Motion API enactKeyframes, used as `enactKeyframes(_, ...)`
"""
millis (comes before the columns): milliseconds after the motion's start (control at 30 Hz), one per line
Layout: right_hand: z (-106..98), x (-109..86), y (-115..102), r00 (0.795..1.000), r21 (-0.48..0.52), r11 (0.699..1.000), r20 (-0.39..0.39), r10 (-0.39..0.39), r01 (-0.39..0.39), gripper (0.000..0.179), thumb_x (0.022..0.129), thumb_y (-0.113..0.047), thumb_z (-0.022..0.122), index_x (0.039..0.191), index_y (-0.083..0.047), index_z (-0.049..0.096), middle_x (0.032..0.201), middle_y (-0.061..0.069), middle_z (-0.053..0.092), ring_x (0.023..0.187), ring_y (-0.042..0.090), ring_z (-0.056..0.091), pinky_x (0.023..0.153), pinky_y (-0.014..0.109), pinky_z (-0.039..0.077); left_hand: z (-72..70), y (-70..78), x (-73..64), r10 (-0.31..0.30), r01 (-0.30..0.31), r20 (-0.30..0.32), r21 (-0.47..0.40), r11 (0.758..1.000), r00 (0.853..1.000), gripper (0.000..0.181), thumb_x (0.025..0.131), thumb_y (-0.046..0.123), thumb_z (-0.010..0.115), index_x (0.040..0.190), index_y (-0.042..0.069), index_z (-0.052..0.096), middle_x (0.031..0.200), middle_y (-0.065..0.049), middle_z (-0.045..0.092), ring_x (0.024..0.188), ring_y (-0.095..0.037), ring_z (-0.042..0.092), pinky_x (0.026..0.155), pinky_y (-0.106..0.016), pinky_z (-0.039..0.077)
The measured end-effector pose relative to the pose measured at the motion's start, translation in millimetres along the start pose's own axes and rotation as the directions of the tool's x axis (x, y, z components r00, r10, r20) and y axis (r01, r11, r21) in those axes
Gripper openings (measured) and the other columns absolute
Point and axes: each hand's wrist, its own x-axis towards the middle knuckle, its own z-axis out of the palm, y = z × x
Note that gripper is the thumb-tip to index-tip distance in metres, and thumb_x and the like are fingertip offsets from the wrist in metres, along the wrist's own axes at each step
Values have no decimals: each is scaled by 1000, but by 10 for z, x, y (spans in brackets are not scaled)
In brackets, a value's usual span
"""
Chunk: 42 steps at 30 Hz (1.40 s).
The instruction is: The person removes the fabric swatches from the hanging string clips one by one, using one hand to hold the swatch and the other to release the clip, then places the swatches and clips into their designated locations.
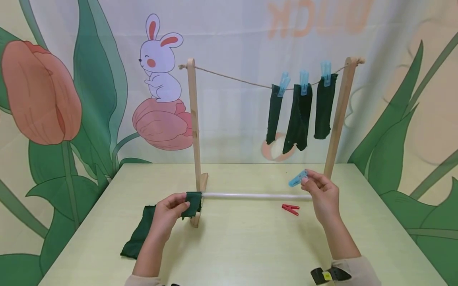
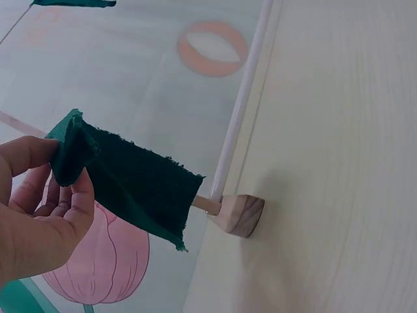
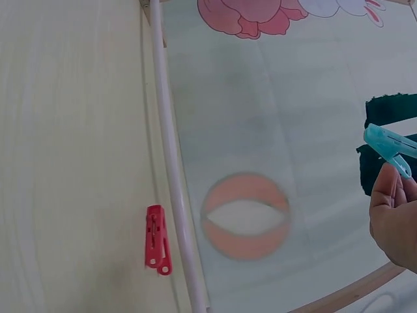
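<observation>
Cloth (image 2: 144, 182) pinched by the left hand (image 1: 167, 214) near the left wooden post (image 1: 195, 135) looks light and soft, probably easiest to take at one end, while the right hand (image 1: 325, 197) pinches a blue clothespin (image 1: 297, 178).

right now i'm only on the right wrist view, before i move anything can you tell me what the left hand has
Observer: In the head view, the left hand pinches a frayed dark green cloth between thumb and fingers.
Operator: copy, and how many like it are hanging up, mine cuts off at the edge
Observer: The head view shows three hanging cloths in a row, each under its own light blue clothespin.
</observation>
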Motion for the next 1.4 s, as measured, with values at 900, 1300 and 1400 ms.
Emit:
enactKeyframes(900, -125, -89, 315, 990, 14, 993, 87, 113, -114, 27, 90, -4, 60, 113, 8, 53, 83, 3, 62, 75, 15, 61, 74, 23, 51, -412, -100, 357, -59, 58, -23, -24, 998, 998, 33, 92, -1, 49, 124, -9, 52, 120, -19, 50, 95, -19, 54, 76, -25, 49)
enactKeyframes(1300, -157, -131, 396, 975, -133, 972, 82, 207, -195, 32, 92, -9, 58, 121, 2, 52, 93, 3, 60, 81, 16, 61, 78, 24, 49, -517, -372, 224, -135, 137, -40, 47, 990, 990, 33, 94, 4, 50, 125, -4, 53, 112, -15, 52, 93, -20, 50, 71, -28, 46)
enactKeyframes(1400, -195, -137, 400, 972, -164, 966, 95, 215, -198, 31, 91, -8, 58, 120, 3, 52, 93, 3, 61, 82, 16, 62, 78, 24, 50, -558, -399, 154, -143, 145, -41, 53, 988, 989, 33, 94, 5, 50, 126, -4, 52, 115, -15, 50, 93, -19, 50, 70, -28, 46)
